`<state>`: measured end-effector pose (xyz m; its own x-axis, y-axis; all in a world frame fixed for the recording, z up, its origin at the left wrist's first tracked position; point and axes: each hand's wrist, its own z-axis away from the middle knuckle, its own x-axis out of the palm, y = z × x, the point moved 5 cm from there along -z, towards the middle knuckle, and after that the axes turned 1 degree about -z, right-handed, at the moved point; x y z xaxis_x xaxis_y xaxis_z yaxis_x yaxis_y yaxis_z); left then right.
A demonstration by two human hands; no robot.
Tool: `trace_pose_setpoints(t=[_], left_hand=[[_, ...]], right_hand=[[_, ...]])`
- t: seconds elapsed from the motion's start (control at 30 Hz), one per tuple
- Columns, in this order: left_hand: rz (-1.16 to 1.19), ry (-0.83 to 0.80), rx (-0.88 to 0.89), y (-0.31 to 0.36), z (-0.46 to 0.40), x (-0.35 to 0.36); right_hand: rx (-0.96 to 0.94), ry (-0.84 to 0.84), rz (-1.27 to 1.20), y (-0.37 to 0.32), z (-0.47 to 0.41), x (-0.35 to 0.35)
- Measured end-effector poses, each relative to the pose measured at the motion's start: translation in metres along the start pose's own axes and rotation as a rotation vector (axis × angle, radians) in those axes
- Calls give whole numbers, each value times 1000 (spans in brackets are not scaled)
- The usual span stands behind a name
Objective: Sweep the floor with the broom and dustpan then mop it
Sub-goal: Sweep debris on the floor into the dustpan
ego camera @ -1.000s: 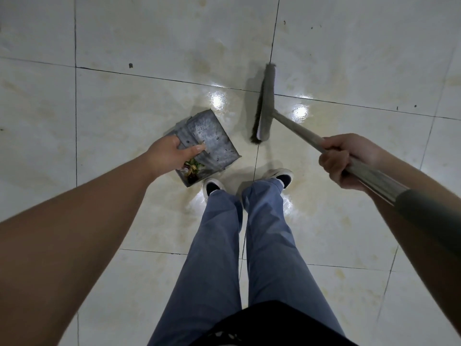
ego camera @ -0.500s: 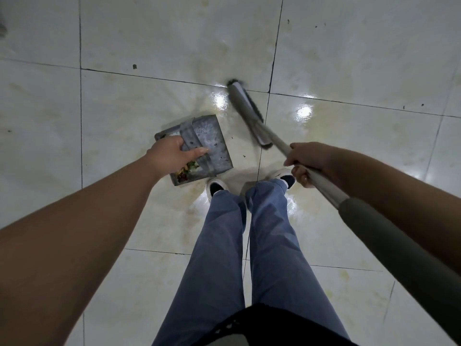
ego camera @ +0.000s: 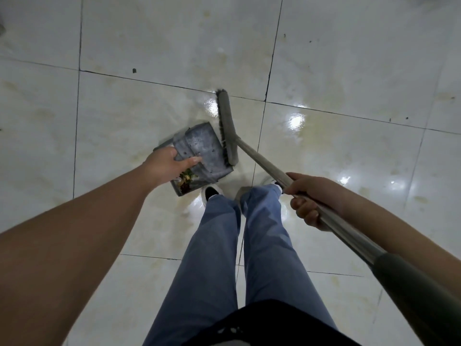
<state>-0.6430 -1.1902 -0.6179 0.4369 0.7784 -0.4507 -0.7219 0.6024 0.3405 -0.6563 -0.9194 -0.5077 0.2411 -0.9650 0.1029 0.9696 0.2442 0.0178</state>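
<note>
Right hand grips the broom, head lengthwise near-to-far beside the dustpan, which the left hand holds.

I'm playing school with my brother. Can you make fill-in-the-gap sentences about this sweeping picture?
1. The left hand holds the grey ____.
2. The right hand grips the broom's long ____.
3. The broom head sits right at the dustpan's open ____.
4. The person wears blue trousers and stands on a shiny tiled ____.

Missing words: dustpan; handle; edge; floor
</note>
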Motion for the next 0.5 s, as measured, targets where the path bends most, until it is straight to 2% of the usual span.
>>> trace_pose_setpoints(t=[0.23,0.5], left_hand=[[-10,3,50,4,12,-3],[-56,51,58,-10,51,-1]], right_hand=[[-42,169,58,7,13,-34],[33,184,37,52,13,-48]])
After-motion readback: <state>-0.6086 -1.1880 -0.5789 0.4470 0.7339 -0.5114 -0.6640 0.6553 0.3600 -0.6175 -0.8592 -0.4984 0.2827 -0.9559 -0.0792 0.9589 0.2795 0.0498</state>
